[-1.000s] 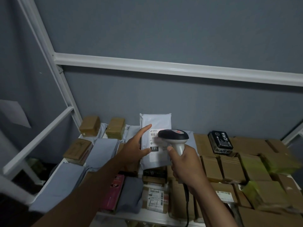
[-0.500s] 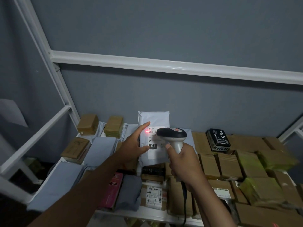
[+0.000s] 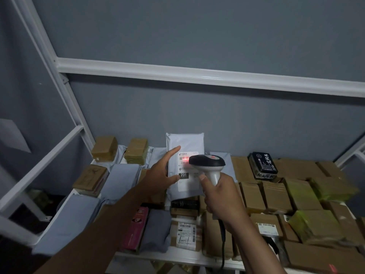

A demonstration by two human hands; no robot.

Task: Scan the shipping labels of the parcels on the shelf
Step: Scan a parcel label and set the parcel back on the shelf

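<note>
A white plastic mailer parcel [image 3: 184,144] stands upright above the shelf. My left hand [image 3: 162,174] grips its left edge, thumb on the front and index finger up along the side. Its shipping label [image 3: 186,177] reads 231. My right hand [image 3: 219,196] grips the handle of a black and grey barcode scanner [image 3: 208,163], whose head points at the label. A red scan line [image 3: 185,158] glows on the barcode at the label's top. The scanner head hides the label's right part.
The white shelf [image 3: 177,256] is packed with brown cardboard boxes [image 3: 274,196], grey mailers [image 3: 122,178], a pink box [image 3: 137,228], a black box [image 3: 262,165] and a labelled parcel [image 3: 186,235]. White frame rails [image 3: 197,75] run behind and on the left. The scanner cable [image 3: 223,246] hangs over the front edge.
The red scan light, absent a second ago, came on and now lies across the barcode. The scanner head has edged closer to the label. My left hand keeps the parcel still.
</note>
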